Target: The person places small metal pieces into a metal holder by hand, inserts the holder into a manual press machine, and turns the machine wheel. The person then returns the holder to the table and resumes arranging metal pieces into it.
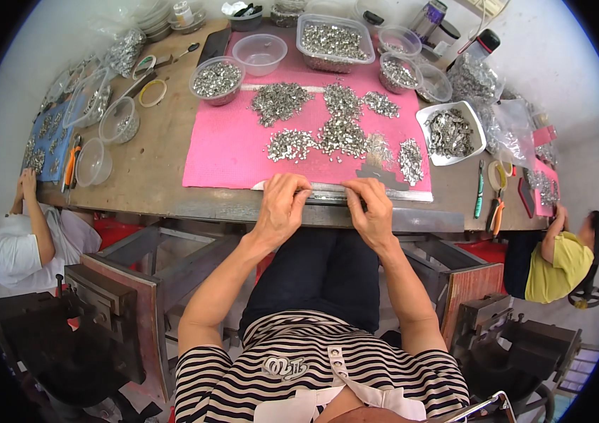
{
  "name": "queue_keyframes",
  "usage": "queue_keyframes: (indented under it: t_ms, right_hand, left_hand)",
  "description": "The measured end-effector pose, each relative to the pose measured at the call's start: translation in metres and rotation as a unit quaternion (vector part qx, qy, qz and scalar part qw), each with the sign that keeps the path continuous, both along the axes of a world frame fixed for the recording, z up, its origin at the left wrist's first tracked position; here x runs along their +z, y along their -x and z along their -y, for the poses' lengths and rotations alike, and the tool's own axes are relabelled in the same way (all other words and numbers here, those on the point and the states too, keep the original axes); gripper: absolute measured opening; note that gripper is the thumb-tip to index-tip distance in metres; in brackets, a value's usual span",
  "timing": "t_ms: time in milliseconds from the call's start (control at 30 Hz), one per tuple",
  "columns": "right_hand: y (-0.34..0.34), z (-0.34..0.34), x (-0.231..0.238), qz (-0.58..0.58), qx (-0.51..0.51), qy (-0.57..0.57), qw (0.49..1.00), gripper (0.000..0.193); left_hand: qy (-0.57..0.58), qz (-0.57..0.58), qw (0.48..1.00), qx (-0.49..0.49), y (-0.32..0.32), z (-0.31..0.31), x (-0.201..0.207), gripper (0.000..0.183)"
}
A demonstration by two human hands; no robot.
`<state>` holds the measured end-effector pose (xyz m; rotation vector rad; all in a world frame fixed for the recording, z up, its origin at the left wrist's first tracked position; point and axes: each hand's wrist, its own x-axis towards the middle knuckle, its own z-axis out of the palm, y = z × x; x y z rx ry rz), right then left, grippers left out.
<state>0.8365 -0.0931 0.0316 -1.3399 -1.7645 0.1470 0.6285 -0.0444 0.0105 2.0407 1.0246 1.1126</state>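
Both my hands are at the front edge of a pink ribbed mat (229,151), over a long silvery strip (412,195) lying along that edge. My left hand (283,204) is closed, thumb and fingertips pressed together at the strip. A short way to its right, my right hand (370,206) is also closed, fingers bent down to the strip. Whatever the fingertips pinch is too small to make out. Several piles of small shiny metal pieces (342,135) lie beyond my hands. A flat grey plate (383,176) rests just past my right hand.
Clear plastic tubs of metal pieces (333,42) line the back, beside an unfilled clear bowl (260,55). A white square dish (452,132) of metal pieces stands right. Orange-handled pliers (71,168) and a green pen-like tool (479,189) lie at the sides. Co-workers sit left and right.
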Motion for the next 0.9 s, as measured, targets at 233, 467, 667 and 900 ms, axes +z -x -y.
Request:
queue_keyframes:
  t_ms: [233,467,667,900]
  right_hand:
    - [-0.005,0.002,-0.005,-0.057,-0.036,0.006,0.998,0.014]
    - [-0.005,0.005,-0.011,-0.126,-0.054,0.026,0.99,0.012]
    - [-0.009,0.005,-0.009,-0.082,-0.051,0.009,0.995,0.014]
    - [-0.012,-0.036,-0.001,0.025,0.005,-0.049,0.998,0.016]
  left_hand:
    - [-0.041,0.04,0.998,-0.01,-0.014,0.004,-0.009,0.012]
    - [-0.068,0.009,0.998,-0.001,-0.015,0.003,-0.01,0.013]
    - [-0.156,-0.044,0.986,0.02,-0.017,0.009,0.0,0.013]
    - [-0.21,-0.064,0.975,0.021,-0.009,0.013,-0.003,0.016]
